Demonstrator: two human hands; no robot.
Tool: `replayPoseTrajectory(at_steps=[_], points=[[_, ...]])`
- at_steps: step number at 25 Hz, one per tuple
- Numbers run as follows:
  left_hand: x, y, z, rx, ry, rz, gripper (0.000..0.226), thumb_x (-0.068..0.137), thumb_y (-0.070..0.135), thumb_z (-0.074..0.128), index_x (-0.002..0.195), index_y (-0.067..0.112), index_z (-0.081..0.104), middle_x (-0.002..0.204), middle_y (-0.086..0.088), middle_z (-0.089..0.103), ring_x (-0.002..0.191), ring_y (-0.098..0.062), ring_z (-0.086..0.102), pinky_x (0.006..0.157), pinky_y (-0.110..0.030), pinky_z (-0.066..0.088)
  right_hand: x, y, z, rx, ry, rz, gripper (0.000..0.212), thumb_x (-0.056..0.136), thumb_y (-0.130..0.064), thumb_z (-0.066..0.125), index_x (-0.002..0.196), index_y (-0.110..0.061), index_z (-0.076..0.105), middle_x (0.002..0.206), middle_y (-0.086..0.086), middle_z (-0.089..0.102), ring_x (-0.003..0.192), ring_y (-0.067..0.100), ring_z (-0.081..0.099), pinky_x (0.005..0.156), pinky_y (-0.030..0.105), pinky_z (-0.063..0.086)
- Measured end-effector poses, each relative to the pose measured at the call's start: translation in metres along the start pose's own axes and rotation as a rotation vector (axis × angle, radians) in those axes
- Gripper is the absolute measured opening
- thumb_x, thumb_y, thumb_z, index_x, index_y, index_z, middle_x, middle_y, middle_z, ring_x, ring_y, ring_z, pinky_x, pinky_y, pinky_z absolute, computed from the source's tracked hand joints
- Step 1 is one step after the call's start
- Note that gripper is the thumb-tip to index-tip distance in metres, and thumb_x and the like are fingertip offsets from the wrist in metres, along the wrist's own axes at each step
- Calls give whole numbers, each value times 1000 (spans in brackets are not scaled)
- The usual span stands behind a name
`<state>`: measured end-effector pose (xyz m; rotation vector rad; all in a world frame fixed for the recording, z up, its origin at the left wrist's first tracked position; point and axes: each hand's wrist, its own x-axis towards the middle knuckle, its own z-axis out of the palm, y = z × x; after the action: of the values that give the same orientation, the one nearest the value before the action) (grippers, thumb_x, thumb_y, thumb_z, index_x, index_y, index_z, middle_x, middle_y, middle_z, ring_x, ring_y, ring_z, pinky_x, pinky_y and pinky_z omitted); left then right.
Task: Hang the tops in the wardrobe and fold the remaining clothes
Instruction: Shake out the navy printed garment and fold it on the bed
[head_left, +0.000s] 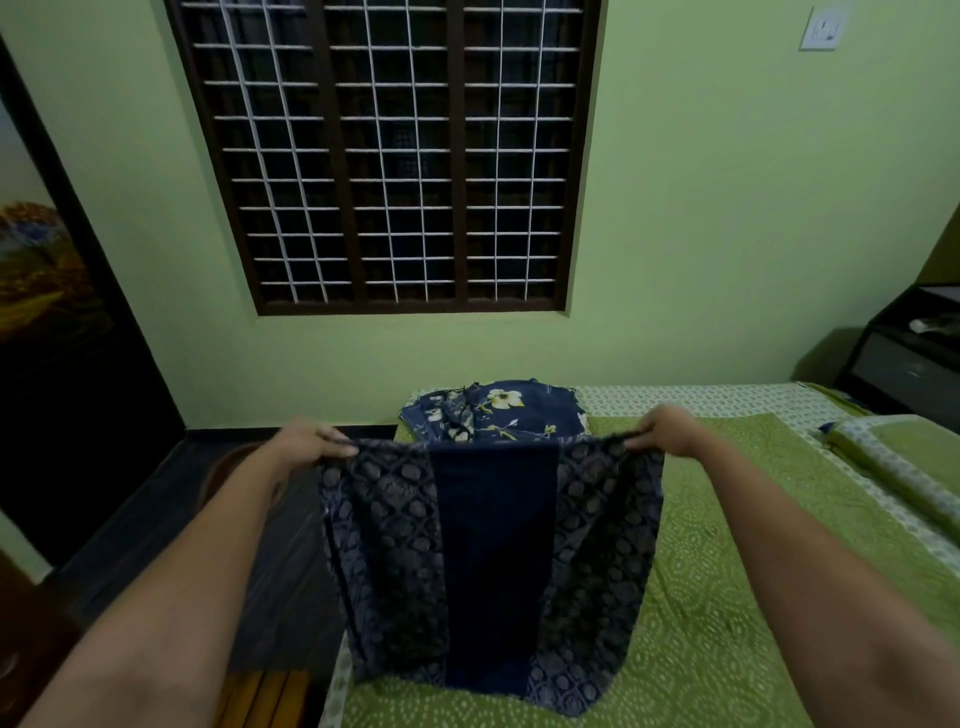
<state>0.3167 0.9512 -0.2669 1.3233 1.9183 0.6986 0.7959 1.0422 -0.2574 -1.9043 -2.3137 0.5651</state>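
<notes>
- Held garment (493, 566): plain navy centre panel, flanked by dark blue cloth printed with pale grey lattice motifs.
- Folded cloth (493, 413): blue with white and yellow flowers.
- Bedsheet (717, 597): green, white dotted swirls.
- Wall (701, 208): light green.
- Window frame (457, 156): dark brown, white grille.

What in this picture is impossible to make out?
- Head view: the near part of the folded floral cloth is hidden by the held patterned garment.
- Both hands' fingertips curl behind its top edge.
- The items on the dark bedside unit are too small.
</notes>
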Motion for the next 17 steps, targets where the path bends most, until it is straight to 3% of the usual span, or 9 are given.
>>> replayPoseTrajectory(at_steps=[3,4,6,7,9,11,14,17], points=[[-9,59,-51,193,390,298,35,73,32,78,77,-2,70,76,-13,65,75,-25,58,65,-29,39,-12,-18,-78,195,416,-48,29,79,-32,76,80,-4,67,77,10,60,71,24,53,60,28,34],[-15,77,-67,179,529,415,35,73,33,77,73,-1,70,71,-10,62,71,-24,57,60,-28,38,-19,-21,-101,281,562,-58,27,78,-32,77,82,-7,67,75,8,59,66,20,51,58,28,35],[-18,100,-85,19,634,540,20,77,24,76,80,5,71,74,0,56,71,-18,54,58,-16,37,-21,-21,-124,463,715,-57,28,75,-33,79,80,-9,66,69,5,57,60,13,47,56,26,35],[-16,102,-84,-8,603,508,17,79,21,74,84,6,71,75,-2,57,72,-18,54,57,-14,37,-17,-20,-125,497,716,-49,31,73,-35,80,79,-7,66,68,5,57,61,15,47,58,27,35],[5,84,-70,44,480,370,22,82,22,73,90,1,72,78,-15,64,72,-25,54,61,-25,40,-7,-12,-106,484,623,15,38,72,-35,81,75,-1,65,63,6,54,63,18,46,58,28,32],[23,66,-54,-3,407,241,26,84,23,72,95,0,69,96,-21,68,84,-30,60,76,-34,45,-1,-5,-84,589,569,71,37,75,-32,79,69,-2,59,61,3,49,65,17,44,56,28,30],[32,74,-44,-428,475,223,15,88,17,67,96,5,66,110,-22,66,93,-25,61,95,-44,49,-4,-10,-80,948,593,32,24,78,-29,76,76,-8,63,70,3,62,76,21,59,66,27,48],[-2,104,-60,-964,514,393,6,92,9,59,94,10,65,92,-7,71,80,-14,65,92,-35,51,-40,-27,-113,1318,641,-244,34,63,-31,82,86,-9,70,72,-1,71,73,17,67,65,22,54]])
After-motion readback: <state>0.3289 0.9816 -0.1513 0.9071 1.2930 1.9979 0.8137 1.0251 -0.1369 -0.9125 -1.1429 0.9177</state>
